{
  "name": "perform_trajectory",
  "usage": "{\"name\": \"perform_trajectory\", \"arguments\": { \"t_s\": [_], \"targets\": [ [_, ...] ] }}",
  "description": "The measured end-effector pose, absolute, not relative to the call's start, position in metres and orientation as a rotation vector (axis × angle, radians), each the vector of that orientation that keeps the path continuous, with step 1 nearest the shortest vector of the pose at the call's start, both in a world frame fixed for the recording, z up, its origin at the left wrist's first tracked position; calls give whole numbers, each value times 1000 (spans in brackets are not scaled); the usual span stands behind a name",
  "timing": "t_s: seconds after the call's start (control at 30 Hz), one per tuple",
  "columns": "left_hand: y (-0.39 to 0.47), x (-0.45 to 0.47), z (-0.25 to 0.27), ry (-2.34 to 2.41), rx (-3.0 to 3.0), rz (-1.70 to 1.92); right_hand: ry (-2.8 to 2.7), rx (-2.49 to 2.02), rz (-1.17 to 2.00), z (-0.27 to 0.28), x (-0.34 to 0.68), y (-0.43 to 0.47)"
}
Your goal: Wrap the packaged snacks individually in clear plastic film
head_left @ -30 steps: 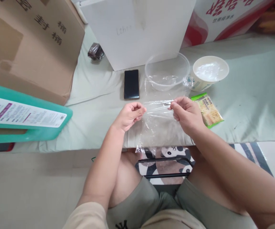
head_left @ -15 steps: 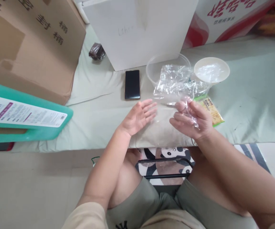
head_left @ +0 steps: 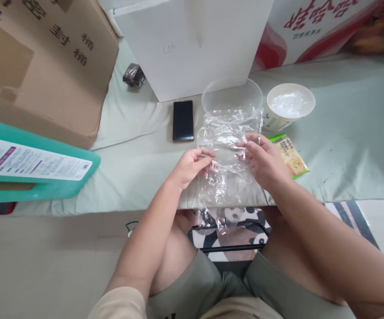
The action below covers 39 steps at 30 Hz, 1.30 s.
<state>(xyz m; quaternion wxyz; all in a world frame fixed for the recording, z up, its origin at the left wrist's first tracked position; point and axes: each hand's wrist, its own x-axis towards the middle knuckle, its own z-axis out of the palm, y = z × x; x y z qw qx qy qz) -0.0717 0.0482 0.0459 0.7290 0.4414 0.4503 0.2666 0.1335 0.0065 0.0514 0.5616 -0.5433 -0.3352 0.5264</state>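
Observation:
A clear plastic bag (head_left: 223,186) stretches between my hands and hangs down over the front edge of the bed-like surface. My left hand (head_left: 192,166) pinches its left side, fingertips bent together. On the other side, my right hand (head_left: 263,157) has its thumb and fingers closed on the film. Behind the bag stands a clear round plastic tub (head_left: 232,99), its lower part partly covered by the film. Just right of it is a paper cup (head_left: 287,106) with crumpled clear plastic inside. A yellow and green snack packet (head_left: 290,155) lies beside my right hand.
A black phone (head_left: 183,120) lies left of the tub. Behind stand a white box (head_left: 195,48) and a red and white carton (head_left: 298,35). At left are a cardboard box (head_left: 45,71) and a green container (head_left: 88,164). A small dark wrapped item (head_left: 134,75) sits near the back.
The bag, bunched in my right hand before, is now spread out and hanging between both hands. My left hand has closed on it. My right hand has turned palm inward.

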Motion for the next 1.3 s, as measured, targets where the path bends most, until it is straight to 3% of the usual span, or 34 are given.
{"name": "perform_trajectory", "arguments": {
  "t_s": [0.17, 0.37, 0.63, 0.93, 1.3],
  "targets": [
    [50, -72, 46, 1039, 1044, 688, -976, -1346, 1462, 42, 131, 7],
    [57, -83, 45, 1021, 1051, 668, -964, -1403, 1225, 36, 134, 9],
    [55, -91, 45, 841, 1036, 690, -884, -1136, 1386, 45, 134, 6],
    [56, -101, 48, 813, 1240, 621, -885, -1064, 1218, 36, 137, 7],
    [66, -101, 36, 947, 1623, 1001, -773, -1280, 1332, 38, 140, 11]
  ]
}}
